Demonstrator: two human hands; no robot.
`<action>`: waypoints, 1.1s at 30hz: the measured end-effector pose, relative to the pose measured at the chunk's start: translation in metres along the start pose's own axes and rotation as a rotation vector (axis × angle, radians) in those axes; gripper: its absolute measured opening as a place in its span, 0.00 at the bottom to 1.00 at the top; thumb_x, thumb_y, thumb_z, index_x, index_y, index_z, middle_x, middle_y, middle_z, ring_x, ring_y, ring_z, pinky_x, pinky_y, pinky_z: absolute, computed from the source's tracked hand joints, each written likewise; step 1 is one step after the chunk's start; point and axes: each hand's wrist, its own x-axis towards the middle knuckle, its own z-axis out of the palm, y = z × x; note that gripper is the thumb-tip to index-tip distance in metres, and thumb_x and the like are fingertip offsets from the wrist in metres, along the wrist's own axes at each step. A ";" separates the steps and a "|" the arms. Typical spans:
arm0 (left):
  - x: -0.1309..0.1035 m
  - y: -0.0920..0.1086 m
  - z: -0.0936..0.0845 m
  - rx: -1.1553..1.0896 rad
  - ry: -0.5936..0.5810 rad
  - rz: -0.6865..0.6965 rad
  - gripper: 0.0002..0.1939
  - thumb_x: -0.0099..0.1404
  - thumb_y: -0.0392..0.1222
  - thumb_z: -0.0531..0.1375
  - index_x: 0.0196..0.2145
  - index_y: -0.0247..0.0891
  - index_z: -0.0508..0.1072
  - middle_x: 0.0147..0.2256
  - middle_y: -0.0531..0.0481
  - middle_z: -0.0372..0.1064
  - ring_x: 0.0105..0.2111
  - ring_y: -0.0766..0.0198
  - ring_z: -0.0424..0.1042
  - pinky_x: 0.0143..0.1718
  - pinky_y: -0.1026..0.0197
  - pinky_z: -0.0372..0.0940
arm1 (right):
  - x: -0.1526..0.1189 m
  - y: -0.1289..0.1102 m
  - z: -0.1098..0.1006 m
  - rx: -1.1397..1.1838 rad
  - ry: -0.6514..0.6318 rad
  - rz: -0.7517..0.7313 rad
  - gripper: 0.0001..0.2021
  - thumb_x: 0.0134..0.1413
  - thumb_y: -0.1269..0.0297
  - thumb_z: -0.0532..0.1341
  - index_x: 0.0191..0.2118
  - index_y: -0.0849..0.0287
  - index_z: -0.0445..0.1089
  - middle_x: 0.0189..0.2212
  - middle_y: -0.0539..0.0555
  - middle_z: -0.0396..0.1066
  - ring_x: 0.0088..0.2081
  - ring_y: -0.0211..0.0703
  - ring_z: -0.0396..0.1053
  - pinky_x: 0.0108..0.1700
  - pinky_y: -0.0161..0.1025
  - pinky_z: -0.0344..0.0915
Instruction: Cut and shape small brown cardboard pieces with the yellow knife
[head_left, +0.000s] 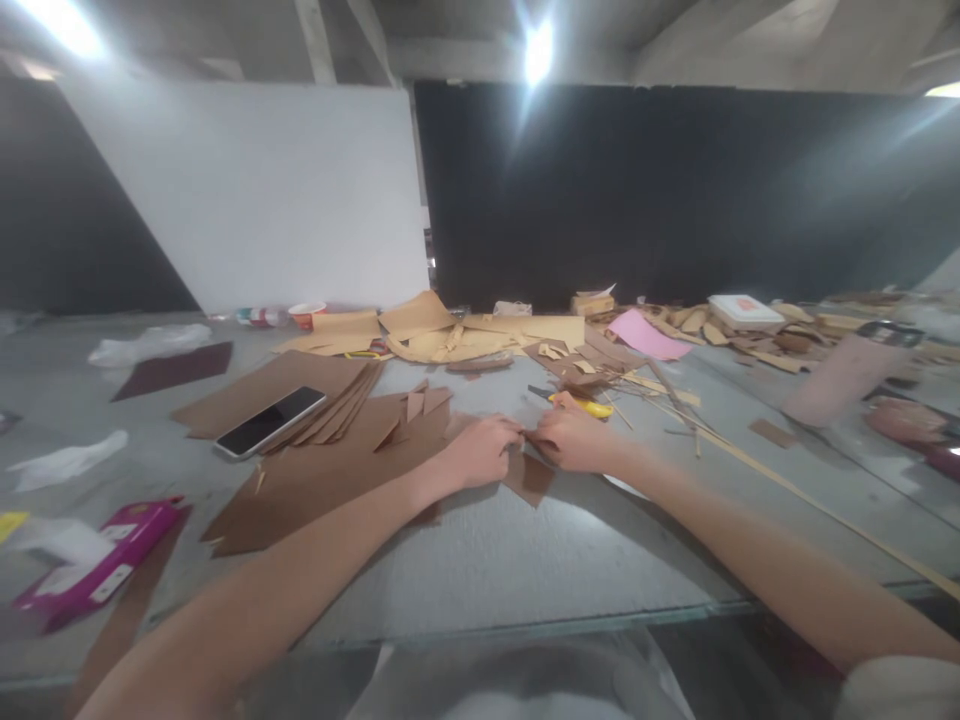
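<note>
My left hand (484, 450) and my right hand (574, 432) meet above the middle of the table, fingers closed in a pinch. Between them is a small brown leather-like piece (531, 480), its lower part showing beneath the fingers and its upper edge hidden. Just behind my right hand lies a cutting tool with yellow handles (596, 408) and a dark tip. Left of my left hand, cut brown scraps (427, 402) rest on larger brown sheets (330, 480).
A phone (271, 420) lies on stacked brown sheets. At left is a magenta tissue pack (112, 560). Tan offcuts (487, 338), a pink sheet (646, 334) and a white box (744, 311) line the back. A pink bottle (847, 378) lies at right, near another person's hand (911, 420).
</note>
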 end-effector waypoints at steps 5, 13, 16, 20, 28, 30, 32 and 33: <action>-0.001 0.002 -0.005 -0.016 -0.015 -0.131 0.20 0.61 0.24 0.55 0.47 0.36 0.76 0.49 0.39 0.77 0.49 0.52 0.77 0.53 0.52 0.72 | 0.001 0.001 0.000 -0.042 -0.014 -0.026 0.13 0.63 0.74 0.56 0.32 0.61 0.76 0.26 0.55 0.75 0.28 0.40 0.59 0.46 0.48 0.44; 0.000 -0.002 -0.002 -0.031 0.023 -0.008 0.28 0.61 0.22 0.54 0.56 0.37 0.76 0.55 0.42 0.77 0.58 0.54 0.74 0.61 0.51 0.68 | 0.001 0.001 -0.001 -0.047 -0.032 -0.032 0.13 0.62 0.74 0.56 0.29 0.61 0.75 0.25 0.56 0.75 0.27 0.40 0.60 0.46 0.48 0.45; -0.001 0.000 -0.002 -0.005 0.021 -0.001 0.26 0.62 0.22 0.54 0.53 0.36 0.77 0.54 0.41 0.78 0.57 0.54 0.75 0.61 0.50 0.69 | 0.002 -0.003 -0.004 -0.089 -0.060 -0.049 0.17 0.66 0.71 0.54 0.29 0.61 0.76 0.26 0.58 0.75 0.27 0.41 0.61 0.45 0.48 0.46; -0.003 0.006 -0.001 0.022 0.039 -0.032 0.26 0.62 0.22 0.54 0.56 0.33 0.76 0.56 0.39 0.77 0.59 0.52 0.73 0.62 0.49 0.69 | 0.003 -0.006 -0.005 -0.082 -0.108 -0.046 0.18 0.68 0.69 0.53 0.29 0.62 0.77 0.25 0.59 0.75 0.28 0.43 0.62 0.44 0.47 0.47; -0.001 0.002 0.002 0.126 0.015 -0.004 0.23 0.66 0.25 0.54 0.57 0.33 0.75 0.60 0.37 0.72 0.63 0.52 0.69 0.67 0.47 0.63 | 0.008 -0.002 0.001 0.004 -0.158 0.022 0.19 0.68 0.69 0.55 0.26 0.62 0.75 0.22 0.56 0.73 0.25 0.40 0.57 0.43 0.46 0.48; 0.001 -0.001 0.002 0.157 -0.011 0.022 0.22 0.66 0.25 0.55 0.55 0.33 0.76 0.59 0.37 0.73 0.64 0.52 0.69 0.67 0.47 0.62 | 0.006 0.001 0.001 0.053 -0.138 0.054 0.22 0.70 0.67 0.54 0.23 0.61 0.73 0.20 0.55 0.71 0.24 0.39 0.55 0.43 0.45 0.48; 0.002 -0.003 0.001 0.177 -0.031 0.043 0.23 0.65 0.24 0.55 0.54 0.34 0.76 0.59 0.37 0.73 0.65 0.50 0.67 0.67 0.46 0.63 | 0.003 0.005 -0.001 0.102 -0.120 0.086 0.26 0.73 0.64 0.53 0.20 0.61 0.70 0.18 0.53 0.69 0.23 0.37 0.51 0.43 0.45 0.49; 0.002 -0.003 0.001 0.189 -0.037 0.046 0.23 0.64 0.25 0.56 0.55 0.34 0.75 0.60 0.36 0.72 0.66 0.49 0.66 0.67 0.46 0.63 | 0.000 0.007 -0.002 0.124 -0.118 0.096 0.27 0.73 0.63 0.53 0.19 0.60 0.69 0.16 0.51 0.67 0.23 0.37 0.49 0.44 0.44 0.49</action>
